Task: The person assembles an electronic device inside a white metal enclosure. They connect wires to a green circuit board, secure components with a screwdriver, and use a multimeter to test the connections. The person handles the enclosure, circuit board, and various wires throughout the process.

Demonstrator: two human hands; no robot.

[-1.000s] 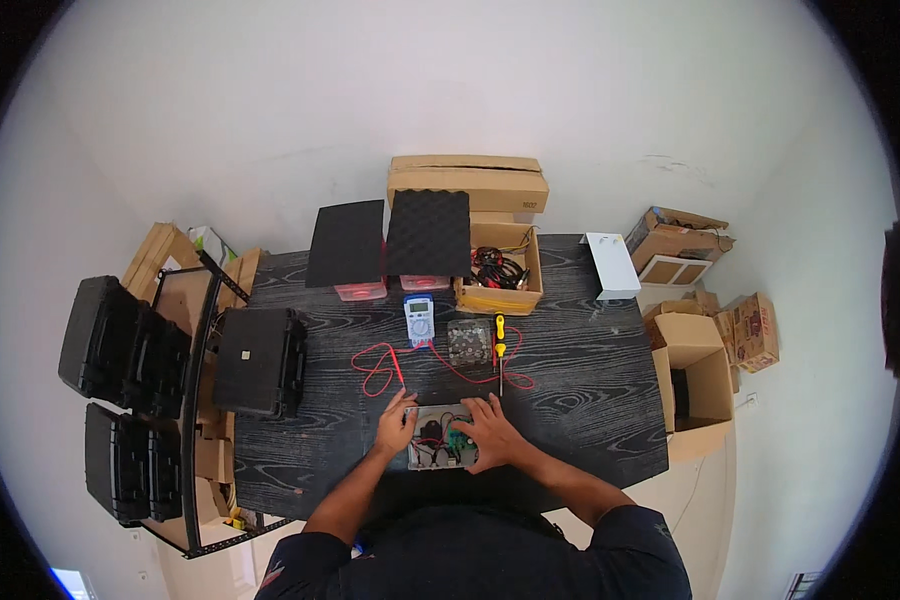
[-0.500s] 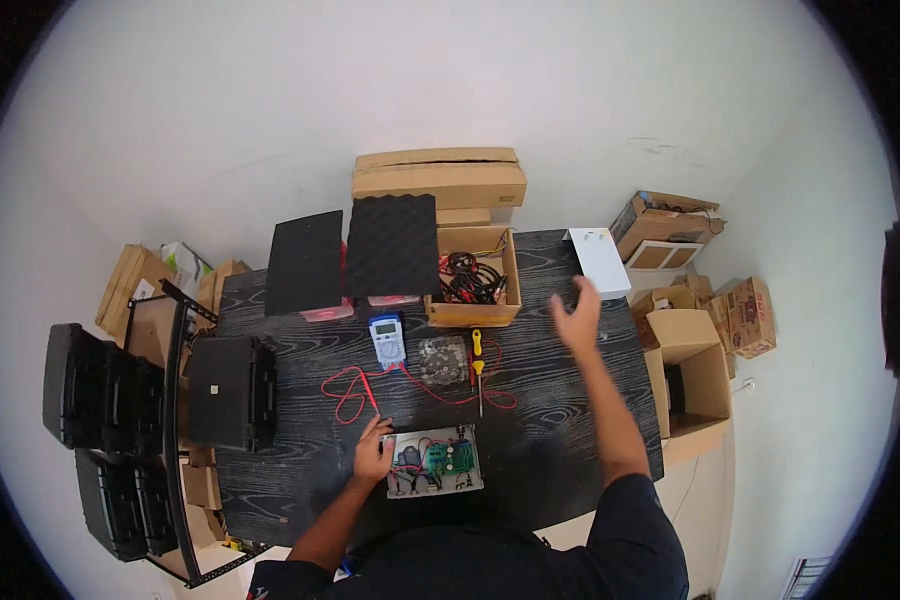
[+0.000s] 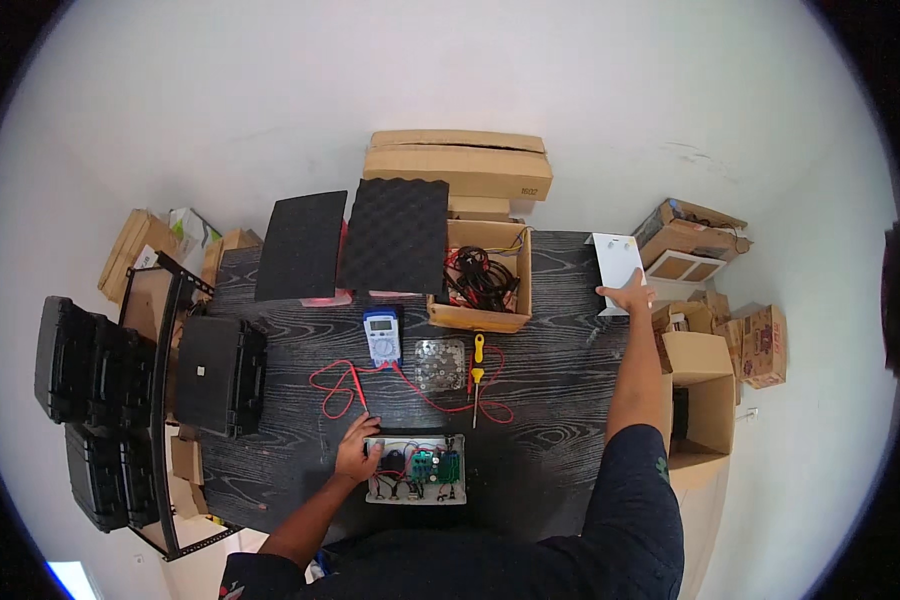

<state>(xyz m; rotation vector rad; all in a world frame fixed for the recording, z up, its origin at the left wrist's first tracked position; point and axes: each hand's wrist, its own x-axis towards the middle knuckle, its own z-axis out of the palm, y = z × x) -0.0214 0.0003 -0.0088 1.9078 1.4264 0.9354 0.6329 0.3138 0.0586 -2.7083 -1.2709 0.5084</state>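
Note:
My left hand (image 3: 356, 452) grips the left end of an open light-grey metal case (image 3: 415, 499), its thumb over the side wall. Inside the case lie a green circuit board (image 3: 436, 467) and several coloured wires. My right arm reaches far right, where my right hand (image 3: 630, 294) grasps the near end of a white metal cover (image 3: 617, 258), thumb and fingers across its two edges. Beyond the case are a blue-and-white multimeter (image 3: 382, 340) with red test leads (image 3: 358, 386), a flat clear tray of small metal parts (image 3: 440, 365) and a yellow-handled screwdriver (image 3: 478, 376).
An open cardboard box (image 3: 480, 318) of cables stands at the back, right of two dark foam sheets (image 3: 395, 238) on pinkish containers. Black hard cases (image 3: 222, 375) occupy the left side, beside a black metal rack (image 3: 160, 400). More cardboard boxes (image 3: 700, 355) stand beyond the table's right edge.
My right hand has moved outward to the white cover and closed on its near end. My left hand stays at the case. The whole view has shifted slightly.

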